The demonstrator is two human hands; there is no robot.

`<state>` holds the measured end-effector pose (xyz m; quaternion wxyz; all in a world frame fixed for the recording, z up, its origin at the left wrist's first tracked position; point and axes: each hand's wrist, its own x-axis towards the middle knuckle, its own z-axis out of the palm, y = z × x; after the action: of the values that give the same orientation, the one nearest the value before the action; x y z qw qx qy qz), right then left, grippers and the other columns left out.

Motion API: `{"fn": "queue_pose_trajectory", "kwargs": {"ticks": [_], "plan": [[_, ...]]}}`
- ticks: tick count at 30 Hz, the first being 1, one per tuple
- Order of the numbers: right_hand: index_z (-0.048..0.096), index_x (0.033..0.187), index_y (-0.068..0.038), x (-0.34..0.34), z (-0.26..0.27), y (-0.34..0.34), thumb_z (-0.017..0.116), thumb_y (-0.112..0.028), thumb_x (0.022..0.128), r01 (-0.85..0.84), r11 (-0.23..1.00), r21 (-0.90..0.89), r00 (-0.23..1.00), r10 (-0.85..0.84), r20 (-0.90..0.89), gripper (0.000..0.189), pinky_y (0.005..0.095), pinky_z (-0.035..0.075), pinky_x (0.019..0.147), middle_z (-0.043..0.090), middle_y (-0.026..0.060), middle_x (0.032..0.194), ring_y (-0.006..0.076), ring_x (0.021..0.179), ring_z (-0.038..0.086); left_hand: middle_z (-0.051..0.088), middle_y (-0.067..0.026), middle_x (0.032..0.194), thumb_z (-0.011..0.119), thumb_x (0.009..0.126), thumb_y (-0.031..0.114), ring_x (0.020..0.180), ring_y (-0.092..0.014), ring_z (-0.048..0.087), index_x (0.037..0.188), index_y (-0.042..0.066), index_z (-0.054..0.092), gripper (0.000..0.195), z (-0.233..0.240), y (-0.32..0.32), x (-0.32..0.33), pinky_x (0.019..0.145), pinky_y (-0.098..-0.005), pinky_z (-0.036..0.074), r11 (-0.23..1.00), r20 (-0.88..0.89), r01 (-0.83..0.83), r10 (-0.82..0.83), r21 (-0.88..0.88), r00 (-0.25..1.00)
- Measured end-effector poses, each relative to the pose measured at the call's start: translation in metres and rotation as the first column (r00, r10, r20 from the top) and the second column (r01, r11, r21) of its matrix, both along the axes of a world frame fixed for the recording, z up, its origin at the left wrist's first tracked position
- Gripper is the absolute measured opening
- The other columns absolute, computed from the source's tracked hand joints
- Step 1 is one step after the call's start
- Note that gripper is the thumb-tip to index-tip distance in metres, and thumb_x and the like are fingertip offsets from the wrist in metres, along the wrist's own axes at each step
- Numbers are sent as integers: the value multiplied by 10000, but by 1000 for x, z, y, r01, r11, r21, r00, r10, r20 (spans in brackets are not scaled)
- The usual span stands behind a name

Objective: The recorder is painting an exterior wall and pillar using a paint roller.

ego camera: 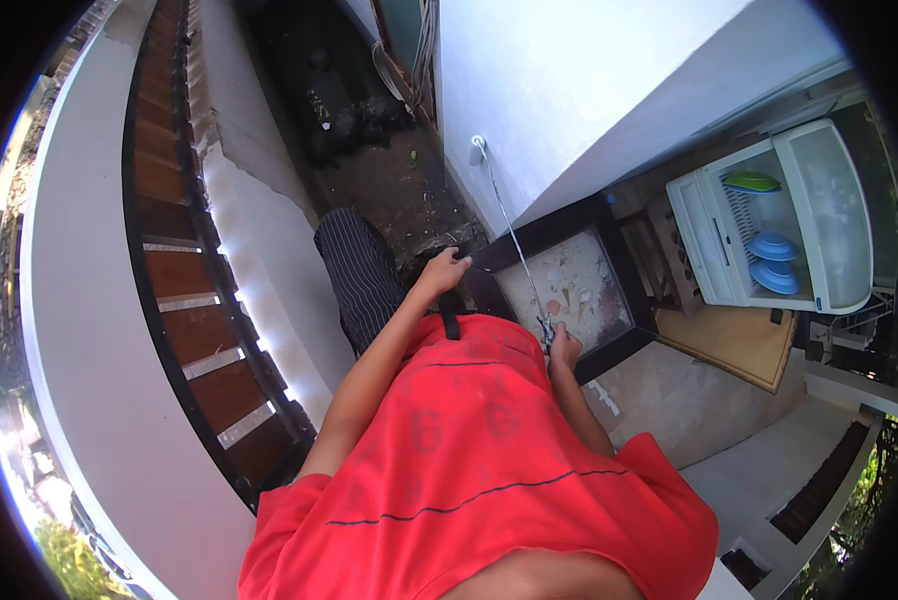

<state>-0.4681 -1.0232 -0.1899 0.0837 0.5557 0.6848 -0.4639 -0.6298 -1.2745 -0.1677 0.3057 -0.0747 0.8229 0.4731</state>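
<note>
A long thin metal pole [510, 232] runs from my right hand [565, 346] up to a white paint roller [476, 150] at the white wall [524, 97]. My right hand is closed around the pole's near end, by my waist. To the left, my left hand [445, 271] reaches forward past my red shirt, fingers slightly bent and apart, with nothing visible in it. A black strap hangs at my waist between the hands. Beneath the pole lies a dark-framed panel [617, 262] with a pale, stained surface.
A white dish cabinet [685, 240] with blue and green dishes stands at the right, above a tan board [726, 337]. On the left run a low wall [261, 247] and a brown slatted structure with a black frame [171, 300]. Debris lies on the dark ground ahead.
</note>
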Motion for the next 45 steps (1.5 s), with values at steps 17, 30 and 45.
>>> {"fn": "queue_pose_trajectory", "kwargs": {"ticks": [17, 30, 45], "plan": [[684, 913, -69, 20, -8, -13, 531, -410, 767, -102, 964, 246, 989, 125, -77, 401, 382, 473, 694, 670, 130, 762, 316, 718, 635, 242, -119, 1471, 549, 880, 353, 874, -195, 627, 1425, 22, -60, 882, 21, 65, 8, 741, -322, 462, 875, 247, 152, -290, 459, 924], [681, 835, -104, -90, 41, -22, 528, -416, 788, -162, 944, 287, 966, 211, -149, 351, 294, 456, 526, 674, 55, 669, 148, 494, 594, 508, -100, 1284, 501, 901, 261, 754, -151, 614, 1396, 2, 244, 615, 18, 14, 7, 670, -281, 440, 828, 193, -226, 145, 514, 970], [644, 663, -34, 95, 84, 20, 594, -361, 816, -9, 971, 240, 997, 28, -74, 365, 275, 374, 398, 594, 56, 528, 128, 421, 547, 568, -181, 1144, 593, 854, 203, 720, -170, 612, 1360, -71, 222, 685, 48, 110, 26, 663, -268, 481, 721, -37, 323, -383, 613, 923]]}}
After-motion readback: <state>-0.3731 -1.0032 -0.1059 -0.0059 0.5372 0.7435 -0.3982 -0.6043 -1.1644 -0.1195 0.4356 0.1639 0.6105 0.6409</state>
